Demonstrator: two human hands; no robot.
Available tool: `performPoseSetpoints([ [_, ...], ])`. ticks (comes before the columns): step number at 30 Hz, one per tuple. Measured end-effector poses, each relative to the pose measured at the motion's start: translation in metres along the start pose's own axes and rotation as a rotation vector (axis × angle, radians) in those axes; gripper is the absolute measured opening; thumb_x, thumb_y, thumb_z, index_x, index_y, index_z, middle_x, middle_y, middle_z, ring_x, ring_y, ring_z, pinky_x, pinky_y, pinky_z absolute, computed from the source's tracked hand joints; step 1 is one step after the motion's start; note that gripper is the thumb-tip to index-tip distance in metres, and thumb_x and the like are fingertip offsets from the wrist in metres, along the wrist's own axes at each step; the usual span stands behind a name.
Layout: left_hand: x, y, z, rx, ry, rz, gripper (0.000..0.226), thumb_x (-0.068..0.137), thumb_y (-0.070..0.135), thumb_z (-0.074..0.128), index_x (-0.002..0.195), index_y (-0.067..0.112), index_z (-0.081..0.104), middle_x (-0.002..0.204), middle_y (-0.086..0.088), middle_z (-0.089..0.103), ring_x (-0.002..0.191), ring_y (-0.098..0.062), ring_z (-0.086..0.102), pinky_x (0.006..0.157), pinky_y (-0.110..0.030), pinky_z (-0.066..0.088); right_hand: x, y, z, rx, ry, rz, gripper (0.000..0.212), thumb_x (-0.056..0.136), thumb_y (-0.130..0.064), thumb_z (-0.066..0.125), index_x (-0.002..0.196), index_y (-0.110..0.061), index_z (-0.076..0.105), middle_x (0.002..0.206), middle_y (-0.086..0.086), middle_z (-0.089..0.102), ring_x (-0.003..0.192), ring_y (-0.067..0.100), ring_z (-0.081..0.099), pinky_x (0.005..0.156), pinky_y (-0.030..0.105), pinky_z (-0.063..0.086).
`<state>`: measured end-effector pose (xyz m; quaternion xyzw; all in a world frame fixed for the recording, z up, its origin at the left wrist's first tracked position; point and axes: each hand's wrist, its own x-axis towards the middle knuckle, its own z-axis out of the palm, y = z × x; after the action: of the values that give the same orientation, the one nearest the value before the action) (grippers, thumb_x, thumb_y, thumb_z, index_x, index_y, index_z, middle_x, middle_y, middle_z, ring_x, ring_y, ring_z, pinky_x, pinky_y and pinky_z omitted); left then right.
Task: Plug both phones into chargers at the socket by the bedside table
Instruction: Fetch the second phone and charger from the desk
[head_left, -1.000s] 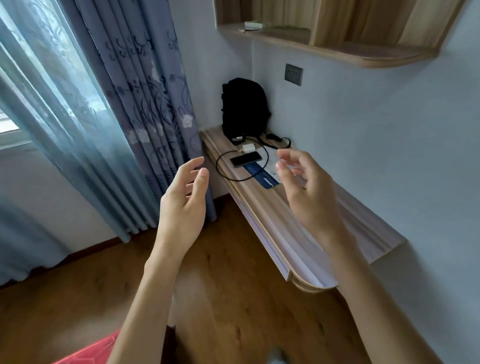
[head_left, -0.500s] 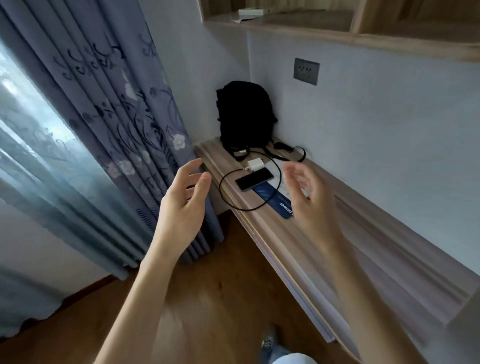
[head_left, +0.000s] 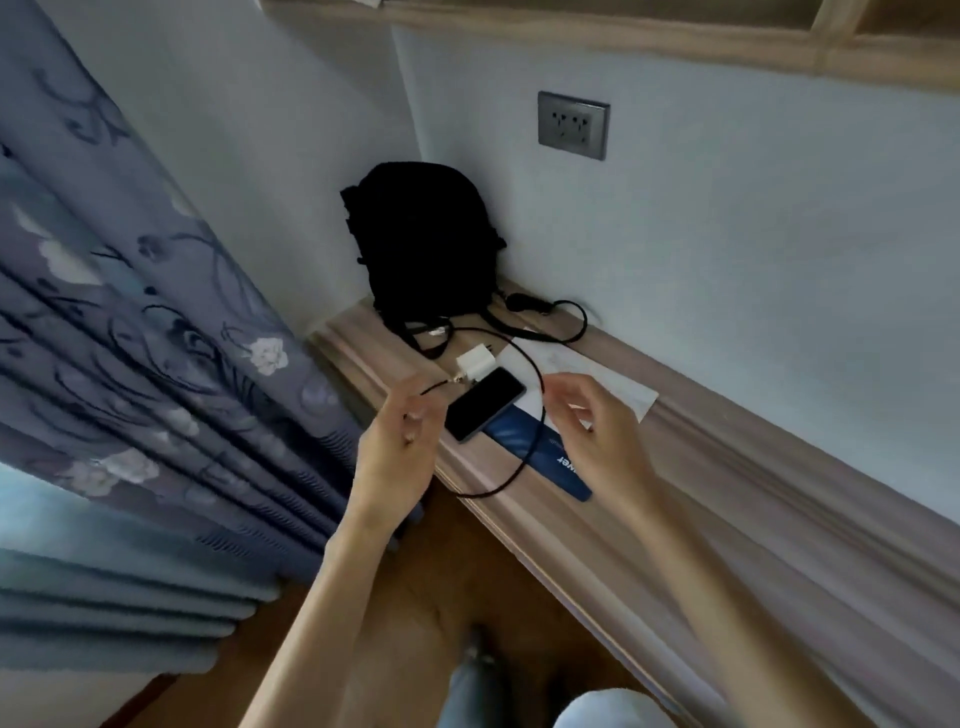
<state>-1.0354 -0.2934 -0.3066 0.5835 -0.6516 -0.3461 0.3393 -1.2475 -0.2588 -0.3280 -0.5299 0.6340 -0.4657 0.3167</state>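
One black phone (head_left: 485, 402) lies face up on the wooden bedside shelf (head_left: 727, 467), partly on a blue card (head_left: 543, 460). A white charger plug (head_left: 475, 361) sits just behind it, and its black cable (head_left: 540, 415) loops around the phone and over the shelf's front edge. The grey wall socket (head_left: 573, 124) is above, with nothing plugged in. My left hand (head_left: 400, 441) hovers left of the phone with loosely curled fingers, covering the loop's left side; contact cannot be told. My right hand (head_left: 592, 415) is right of the phone, fingers apart, holding nothing.
A black backpack (head_left: 421, 239) stands in the corner with straps trailing on the shelf. White paper (head_left: 613, 384) lies under my right hand. A blue flowered curtain (head_left: 156, 338) hangs at the left. A wooden shelf (head_left: 623, 36) juts out above the socket.
I have moved closer to the shelf. Both hands have gone forward and down to either side of the phone. The phone, charger and cable lie as before.
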Motion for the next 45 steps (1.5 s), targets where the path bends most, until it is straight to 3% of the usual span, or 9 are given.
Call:
performPoseSetpoints([
  [9,0.128,-0.078,0.04,0.185,-0.366,-0.013,0.039,0.101,0.023,0.057,0.139,0.016,0.052,0.121,-0.006,0.066,0.11,-0.024,0.065,0.089,-0.034,0.052,0.07,0.063,0.072,-0.095,0.151,0.303,0.025,0.1,-0.022,0.056,0.121,-0.013,0.066,0.119,0.0,0.07,0.108,0.01,0.062,0.087,0.013,0.043],
  [11,0.144,-0.094,0.049,0.248,-0.469,-0.017,0.043,0.1,0.026,0.059,0.141,0.017,0.051,0.131,-0.007,0.063,0.115,-0.023,0.061,0.096,-0.04,0.052,0.076,0.083,0.09,-0.131,0.13,0.443,0.029,0.1,-0.017,0.057,0.126,-0.007,0.064,0.123,0.007,0.068,0.108,0.015,0.062,0.08,0.002,0.038],
  [14,0.163,-0.115,0.066,0.374,-0.578,-0.005,0.046,0.099,0.028,0.059,0.143,0.015,0.05,0.138,-0.01,0.057,0.121,-0.025,0.057,0.099,-0.036,0.049,0.077,0.11,0.114,-0.181,0.058,0.679,0.036,0.097,-0.013,0.057,0.132,-0.004,0.056,0.122,0.012,0.067,0.109,0.02,0.063,0.068,0.002,0.039],
  [19,0.191,-0.139,0.1,0.515,-0.671,-0.044,0.058,0.097,0.025,0.06,0.147,0.005,0.04,0.146,-0.02,0.047,0.131,-0.034,0.047,0.107,-0.044,0.042,0.081,0.133,0.143,-0.345,0.065,0.878,0.035,0.093,-0.022,0.062,0.123,-0.007,0.054,0.12,0.012,0.063,0.111,0.029,0.059,0.085,0.034,0.046],
  [30,0.223,-0.161,0.138,0.959,-0.755,0.114,0.109,0.083,0.052,0.074,0.157,0.007,0.007,0.158,-0.028,0.022,0.144,-0.041,0.03,0.113,-0.045,0.037,0.103,0.145,0.157,-0.43,0.085,1.021,0.021,0.092,-0.016,0.062,0.112,-0.008,0.061,0.116,0.01,0.066,0.107,0.026,0.062,0.08,0.03,0.048],
  [34,0.235,-0.161,0.137,0.887,-0.801,0.131,0.114,0.081,0.047,0.078,0.158,0.006,0.006,0.153,-0.029,0.031,0.137,-0.041,0.038,0.106,-0.044,0.042,0.106,0.139,0.152,-0.327,0.161,0.936,0.011,0.089,-0.014,0.06,0.082,-0.006,0.059,0.092,0.012,0.061,0.087,0.025,0.058,0.071,0.031,0.047],
  [38,0.249,-0.155,0.124,0.64,-0.846,0.024,0.116,0.067,0.043,0.089,0.153,0.006,0.022,0.139,-0.023,0.046,0.123,-0.037,0.053,0.09,-0.04,0.052,0.106,0.127,0.137,-0.122,0.35,0.848,0.016,0.093,-0.017,0.065,0.102,-0.006,0.059,0.09,0.003,0.062,0.083,0.018,0.058,0.058,0.017,0.04],
  [43,0.266,-0.13,0.111,0.189,-0.885,-0.37,0.064,0.056,0.038,0.088,0.105,0.002,0.067,0.106,-0.014,0.074,0.091,-0.025,0.071,0.076,-0.039,0.064,0.115,0.096,0.111,0.042,0.416,0.685,0.027,0.087,-0.008,0.073,0.112,-0.011,0.065,0.095,0.005,0.072,0.093,0.02,0.069,0.083,0.03,0.056],
  [45,0.273,-0.113,0.104,0.03,-0.896,-0.445,0.046,0.062,0.031,0.089,0.098,0.006,0.072,0.093,-0.01,0.079,0.082,-0.022,0.075,0.065,-0.031,0.063,0.118,0.081,0.101,0.168,0.443,0.6,0.028,0.088,-0.002,0.072,0.114,-0.011,0.067,0.091,0.003,0.074,0.09,0.019,0.07,0.08,0.028,0.058],
])
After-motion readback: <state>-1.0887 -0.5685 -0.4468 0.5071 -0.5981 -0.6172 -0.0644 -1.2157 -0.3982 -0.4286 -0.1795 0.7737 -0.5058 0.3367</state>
